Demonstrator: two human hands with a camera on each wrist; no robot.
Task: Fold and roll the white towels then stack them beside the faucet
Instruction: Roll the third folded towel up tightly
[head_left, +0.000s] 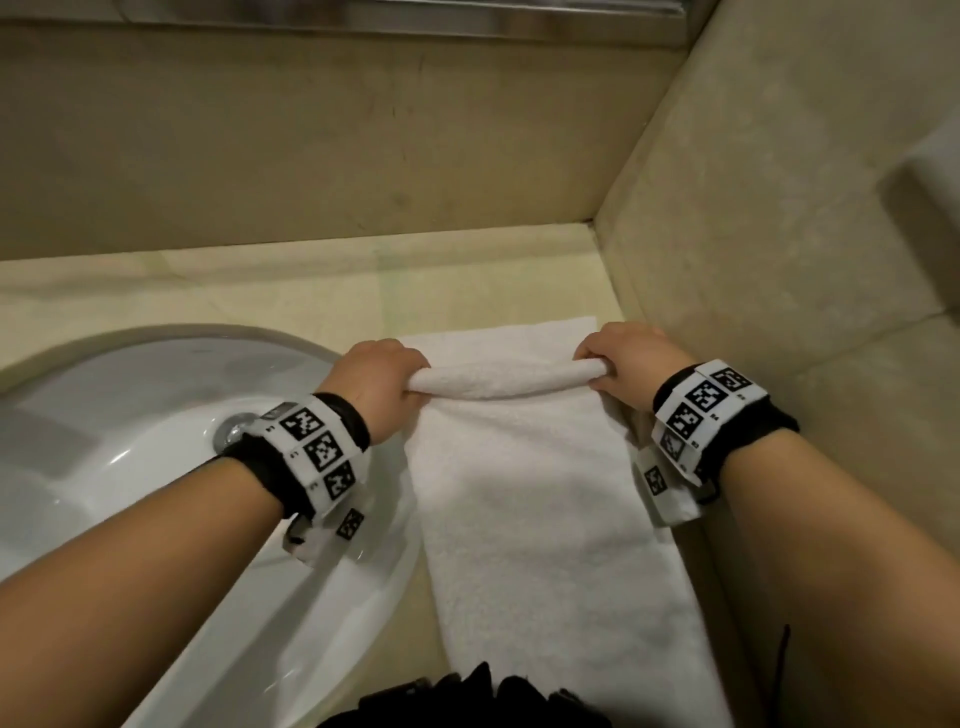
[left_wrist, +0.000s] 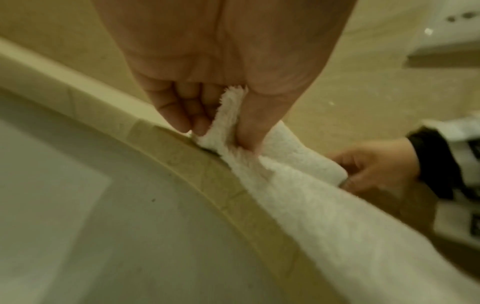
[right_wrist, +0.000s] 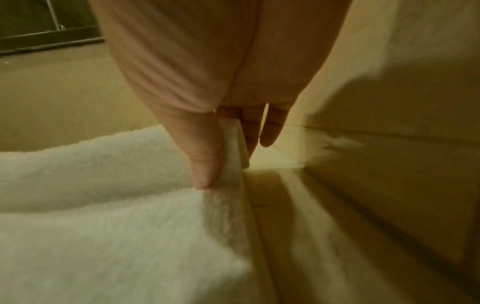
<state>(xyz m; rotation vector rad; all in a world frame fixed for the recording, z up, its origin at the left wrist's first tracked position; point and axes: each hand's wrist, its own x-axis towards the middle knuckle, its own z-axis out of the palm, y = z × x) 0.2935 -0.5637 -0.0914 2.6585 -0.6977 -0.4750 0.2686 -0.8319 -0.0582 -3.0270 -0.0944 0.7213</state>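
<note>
Beige stone makes up the counter (head_left: 291, 291), the low wall behind it and the side wall (head_left: 779, 208) that rises just beyond the right hand, so the work sits in a tight corner. One white towel (head_left: 535, 493) lies lengthwise on the counter between the two forearms, its near end running toward the person and cut off at the bottom of the head view by something dark. Its far part is gathered into a narrow roll (head_left: 498, 382) stretched straight between the hands, with a flat strip of towel showing past the roll.

At the roll's left end, the left hand (head_left: 376, 382) grips with fingers curled over the top; the left wrist view shows the thumb (left_wrist: 252, 125) pressed into the cloth and the fingers bent around the other side. The right hand (head_left: 631, 366) grips the right end, the thumb (right_wrist: 205, 156) lying against the towel's edge with fingers behind it.

A white sink (head_left: 130, 467) curves directly beside and under the left forearm, its metal drain (head_left: 234, 426) partly hidden by the left wristband (head_left: 317, 457). The towel's left edge runs along the sink's rim. On the right, the wristband (head_left: 706, 410) nearly meets the side wall. A pale blurred object at the far right edge of the head view cannot be made out.
</note>
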